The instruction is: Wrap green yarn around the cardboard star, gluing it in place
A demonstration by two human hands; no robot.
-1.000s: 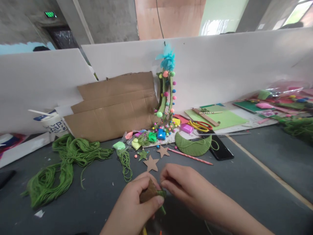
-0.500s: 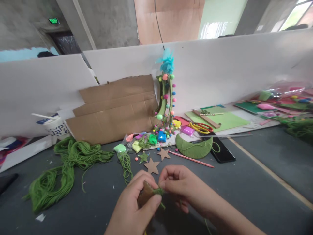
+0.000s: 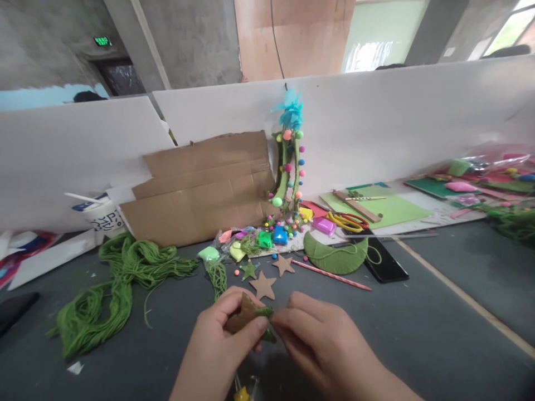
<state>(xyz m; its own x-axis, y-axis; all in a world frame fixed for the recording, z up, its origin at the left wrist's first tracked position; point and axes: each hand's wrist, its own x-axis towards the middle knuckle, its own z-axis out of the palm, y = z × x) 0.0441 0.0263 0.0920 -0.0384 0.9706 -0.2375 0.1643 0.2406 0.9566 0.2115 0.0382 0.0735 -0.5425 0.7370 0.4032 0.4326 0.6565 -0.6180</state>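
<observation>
My left hand [image 3: 219, 345] had its thumb and fingers clamped on a brown cardboard star [image 3: 242, 317], holding it just above the dark grey table [image 3: 418, 334] near the bottom edge of the view. My right hand [image 3: 317, 340] came in from the other side, its fingertips [image 3: 279, 326] pressed together on a bit of green yarn [image 3: 267, 323] at the star's right point, so the two hands met there and touched. Below my left hand something yellow [image 3: 242, 394] showed at the very edge, too cut off to tell what it was. Just beyond my fingers lay a plain cardboard star [image 3: 263, 285], then a smaller one [image 3: 283, 265] and a green star [image 3: 249, 270] beside it. A pink pencil [image 3: 332, 274] lay slanted to the right of these, near a green yarn-wrapped crescent [image 3: 334, 258] that touched a black phone [image 3: 387, 266]. To the left a big loose heap of green yarn [image 3: 112, 289] sprawled over the table, well apart from my hands. Farther back stood a tall green ornament [image 3: 288, 167] dotted with coloured balls and topped with a blue tuft, with small packets of coloured clay [image 3: 276, 236] around its foot. Folded cardboard sheets [image 3: 200, 186] leaned on the white partition [image 3: 376, 122] behind it, and yellow-and-red scissors [image 3: 346, 221] lay beside a light green sheet [image 3: 388, 203] to the right.
</observation>
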